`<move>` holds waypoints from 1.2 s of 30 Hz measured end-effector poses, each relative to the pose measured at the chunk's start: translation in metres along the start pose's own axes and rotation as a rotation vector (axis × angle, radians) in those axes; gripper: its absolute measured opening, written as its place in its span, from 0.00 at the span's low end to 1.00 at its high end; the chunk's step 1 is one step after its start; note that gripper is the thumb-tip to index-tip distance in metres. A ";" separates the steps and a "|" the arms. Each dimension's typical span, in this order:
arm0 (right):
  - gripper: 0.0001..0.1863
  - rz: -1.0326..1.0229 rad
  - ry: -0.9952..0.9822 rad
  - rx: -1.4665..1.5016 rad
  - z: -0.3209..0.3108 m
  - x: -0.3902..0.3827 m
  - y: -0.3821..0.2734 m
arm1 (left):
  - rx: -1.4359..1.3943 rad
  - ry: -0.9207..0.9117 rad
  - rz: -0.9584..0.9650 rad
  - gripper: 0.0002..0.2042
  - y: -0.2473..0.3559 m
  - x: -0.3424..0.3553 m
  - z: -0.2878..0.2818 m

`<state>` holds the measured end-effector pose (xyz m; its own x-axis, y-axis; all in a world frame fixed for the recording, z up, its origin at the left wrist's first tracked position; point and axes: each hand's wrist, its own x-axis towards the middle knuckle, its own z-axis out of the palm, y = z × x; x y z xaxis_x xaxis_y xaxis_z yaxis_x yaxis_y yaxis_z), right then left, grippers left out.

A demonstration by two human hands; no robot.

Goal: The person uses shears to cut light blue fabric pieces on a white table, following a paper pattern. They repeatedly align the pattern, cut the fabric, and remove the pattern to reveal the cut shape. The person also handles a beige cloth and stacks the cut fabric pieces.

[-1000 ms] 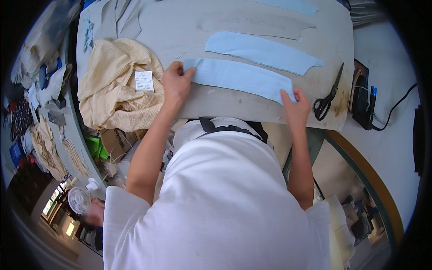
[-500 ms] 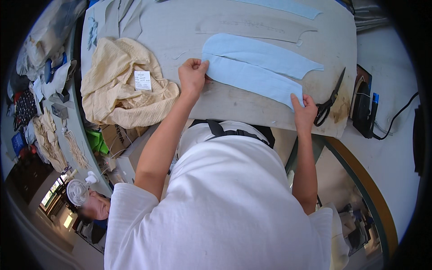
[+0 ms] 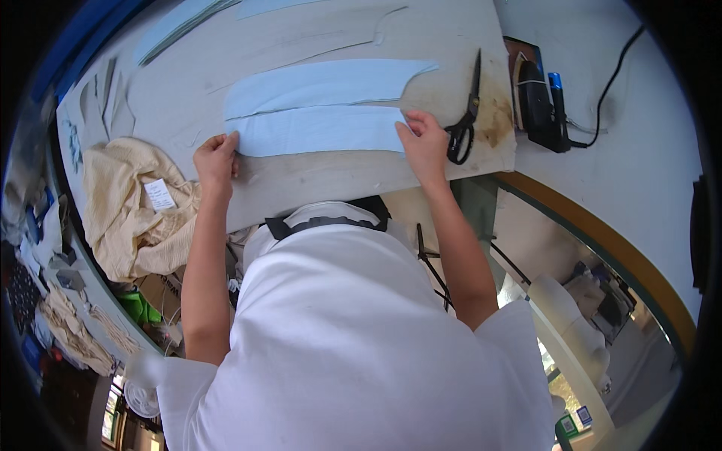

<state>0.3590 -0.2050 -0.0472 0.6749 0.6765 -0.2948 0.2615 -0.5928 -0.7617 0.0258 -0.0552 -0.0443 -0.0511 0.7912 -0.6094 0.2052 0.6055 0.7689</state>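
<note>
Light blue fabric (image 3: 323, 129) lies on the work table in front of me, a straight near panel against a curved far panel (image 3: 323, 84). The two meet along a dark line; whether they are joined I cannot tell. My left hand (image 3: 216, 159) pinches the near panel's left end between thumb and fingers. At its right end, my right hand (image 3: 425, 149) grips the corner in the same way. Just right of that hand rest black-handled scissors (image 3: 468, 124), blades pointing away from me.
A crumpled cream garment (image 3: 135, 218) with a white label lies left on the pale table (image 3: 301, 177). More blue cut pieces (image 3: 177, 30) are at the far left. Beyond the table's right edge stands a dark iron-like device (image 3: 535, 101) with a black cord.
My view has turned, so the table and cream garment sit differently in it. The near panel runs more level now. Both hands still hold its ends.
</note>
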 end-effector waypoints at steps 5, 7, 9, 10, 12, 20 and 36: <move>0.18 -0.058 0.084 -0.001 -0.001 -0.005 -0.013 | -0.040 0.053 0.053 0.08 -0.006 -0.001 0.006; 0.18 -0.071 0.119 0.044 0.000 -0.006 -0.015 | -0.061 0.059 0.071 0.08 -0.010 -0.001 0.007; 0.17 -0.114 0.154 0.045 0.003 -0.002 -0.013 | -0.073 0.049 0.088 0.09 -0.011 -0.001 0.007; 0.17 -0.125 0.164 -0.011 0.007 0.001 -0.008 | -0.045 0.061 0.083 0.09 -0.009 -0.002 0.008; 0.17 -0.148 0.183 -0.123 0.014 0.006 0.002 | 0.009 0.087 0.074 0.09 -0.002 -0.005 0.013; 0.19 -0.207 0.175 -0.276 0.009 0.005 -0.005 | 0.115 0.133 0.088 0.12 -0.005 -0.003 0.013; 0.19 -0.203 0.103 -0.401 0.006 0.007 -0.010 | -0.048 0.186 0.070 0.11 -0.004 -0.005 0.023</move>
<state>0.3565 -0.1916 -0.0451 0.6424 0.7612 -0.0885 0.6280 -0.5891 -0.5086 0.0474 -0.0640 -0.0486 -0.2186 0.8310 -0.5115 0.1679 0.5484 0.8192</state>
